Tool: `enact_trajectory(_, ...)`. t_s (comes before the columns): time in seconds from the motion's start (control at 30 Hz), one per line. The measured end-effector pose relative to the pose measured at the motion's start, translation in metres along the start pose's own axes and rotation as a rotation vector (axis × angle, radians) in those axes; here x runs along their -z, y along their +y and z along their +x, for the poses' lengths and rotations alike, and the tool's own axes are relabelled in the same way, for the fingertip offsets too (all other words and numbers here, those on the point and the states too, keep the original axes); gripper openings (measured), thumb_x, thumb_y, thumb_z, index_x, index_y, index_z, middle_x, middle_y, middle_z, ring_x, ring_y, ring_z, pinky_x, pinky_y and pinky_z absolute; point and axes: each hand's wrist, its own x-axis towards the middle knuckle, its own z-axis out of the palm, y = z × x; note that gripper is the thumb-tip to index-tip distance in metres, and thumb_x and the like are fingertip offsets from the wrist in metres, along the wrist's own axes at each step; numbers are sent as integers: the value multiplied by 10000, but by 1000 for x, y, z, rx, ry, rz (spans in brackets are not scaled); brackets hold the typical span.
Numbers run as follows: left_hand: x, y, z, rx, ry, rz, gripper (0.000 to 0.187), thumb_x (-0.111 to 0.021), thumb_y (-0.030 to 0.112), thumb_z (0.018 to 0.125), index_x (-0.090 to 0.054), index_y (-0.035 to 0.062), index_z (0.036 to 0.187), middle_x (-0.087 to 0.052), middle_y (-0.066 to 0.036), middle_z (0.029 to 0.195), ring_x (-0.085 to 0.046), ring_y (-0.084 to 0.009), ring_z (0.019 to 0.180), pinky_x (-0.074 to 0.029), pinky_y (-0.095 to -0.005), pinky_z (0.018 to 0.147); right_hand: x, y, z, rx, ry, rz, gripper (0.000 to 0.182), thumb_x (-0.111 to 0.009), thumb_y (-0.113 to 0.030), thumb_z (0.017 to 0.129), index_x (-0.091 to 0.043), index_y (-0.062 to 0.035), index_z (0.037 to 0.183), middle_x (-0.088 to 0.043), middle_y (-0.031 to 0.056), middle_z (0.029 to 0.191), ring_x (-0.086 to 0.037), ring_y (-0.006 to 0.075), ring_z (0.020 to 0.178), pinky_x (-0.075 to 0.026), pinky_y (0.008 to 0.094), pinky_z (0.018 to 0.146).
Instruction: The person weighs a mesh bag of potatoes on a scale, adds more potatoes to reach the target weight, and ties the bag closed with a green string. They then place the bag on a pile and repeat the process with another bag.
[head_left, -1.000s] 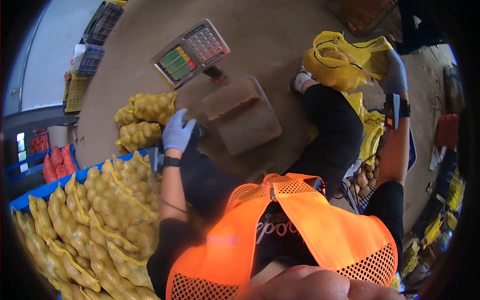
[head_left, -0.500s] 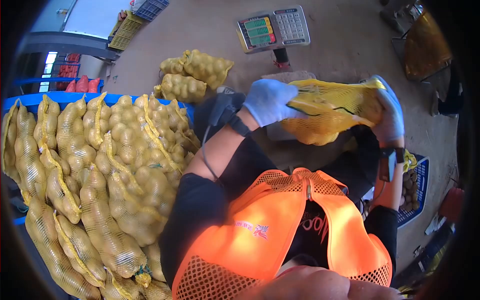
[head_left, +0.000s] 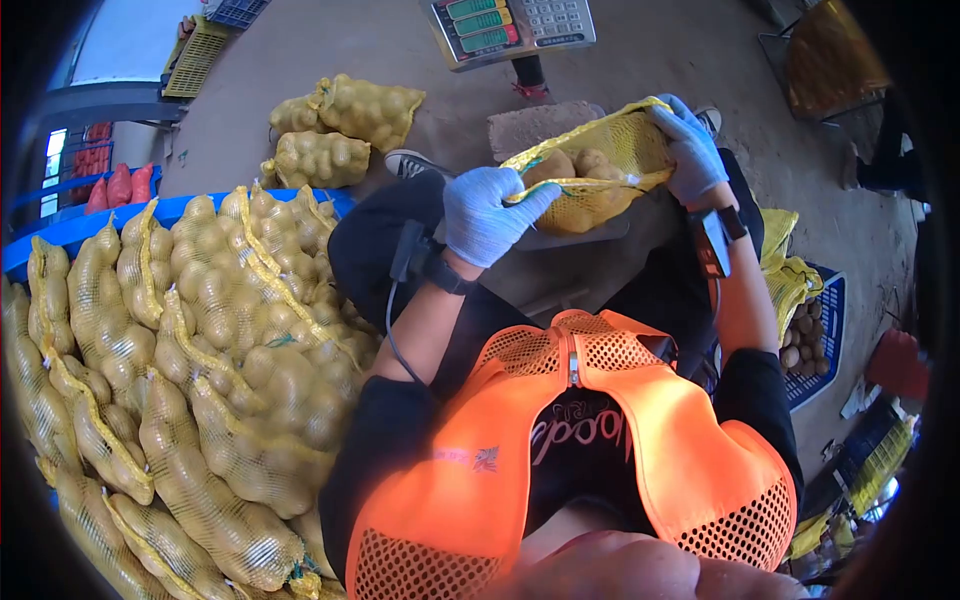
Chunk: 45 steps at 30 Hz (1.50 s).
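Note:
A yellow mesh bag [head_left: 585, 215] is held between my gloved hands, its mouth stretched wide towards me. Several potatoes [head_left: 575, 165] show inside it. My left hand [head_left: 492, 212] pinches the left end of the rim, the thumb laid along the near edge. At the right end, my right hand [head_left: 688, 150] grips the rim, its fingers partly hidden behind the mesh. The bag hangs over a grey platform [head_left: 600, 232] on the floor between my legs, mostly hidden.
Filled mesh bags [head_left: 200, 400] are heaped on my left. More filled bags [head_left: 345, 125] lie on the floor ahead. A digital scale display [head_left: 510, 28] stands beyond a rough block [head_left: 540, 125]. On my right, a blue crate [head_left: 825, 340] holds loose potatoes.
The bag's mouth has turned towards me and opened, showing the potatoes. Both hands have moved left in view, the left lower and the right higher. The view has shifted.

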Motion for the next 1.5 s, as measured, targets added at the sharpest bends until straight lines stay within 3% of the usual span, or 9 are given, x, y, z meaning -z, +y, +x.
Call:
enact_trajectory(0.03,-5,-8,-1,44,-8,4,364,-814,128,676,-479,56,554,-416,-30,471,-366,-128,411,-336,-267,417,-5,11,12,-307,66,455,133,-519,-172,924,-553,-70,1004,-588,31,928,-608,137,839,-513,273,750)
enact_trajectory(0.17,-17,-22,5,354,57,-131,345,-786,114,721,-488,54,559,-381,54,512,-333,-27,501,-314,-235,441,-24,4,21,-320,120,596,117,-536,-154,908,-553,-55,968,-586,45,868,-593,146,787,-513,291,699)
enact_trajectory(0.4,1,1,25,209,96,17,317,-795,118,709,-525,46,560,-460,29,502,-366,-30,489,-303,-226,438,-9,5,32,-212,82,544,170,-545,-193,914,-573,-60,1016,-612,38,928,-614,139,846,-516,281,745)
enact_trajectory(0.53,-9,-20,26,521,-46,-82,251,-790,175,715,-589,27,742,-564,-19,602,-517,-72,560,-432,-248,522,-17,7,48,-283,30,447,191,-562,-205,904,-581,-54,1019,-615,42,923,-610,135,835,-509,268,733)
enact_trajectory(0.7,-13,-33,12,299,-154,96,327,-789,168,700,-603,74,952,-633,-45,769,-565,-117,626,-501,-267,631,-26,14,39,-334,132,388,191,-609,-197,865,-591,-29,956,-598,53,851,-575,143,764,-487,269,685)
enact_trajectory(1.03,21,-11,12,358,-208,60,813,-808,219,677,-388,141,1369,-478,29,642,-467,-53,567,-463,-228,563,0,-4,13,-164,270,132,366,-661,-198,814,-538,-57,1128,-595,34,960,-563,108,879,-438,219,723)
enact_trajectory(1.23,36,-57,37,472,183,-375,528,-684,191,830,-442,45,1276,-507,38,695,-471,-36,586,-435,-189,543,14,-59,-9,367,654,168,188,-613,-59,847,-592,-27,1031,-594,23,955,-547,105,892,-421,222,800)
enact_trajectory(1.3,35,-71,52,603,243,-469,306,-575,225,914,-524,67,1170,-552,7,715,-523,-61,585,-458,-199,517,1,-87,-14,410,548,212,151,-598,-43,858,-587,-24,1008,-592,16,925,-535,82,851,-422,207,763)
enact_trajectory(1.5,-4,-89,102,771,97,-706,191,-604,234,897,-592,80,1010,-586,-8,720,-541,-71,558,-454,-209,503,-47,-116,3,310,-59,-57,71,-611,-12,825,-567,-4,880,-552,15,783,-525,87,735,-425,219,683)
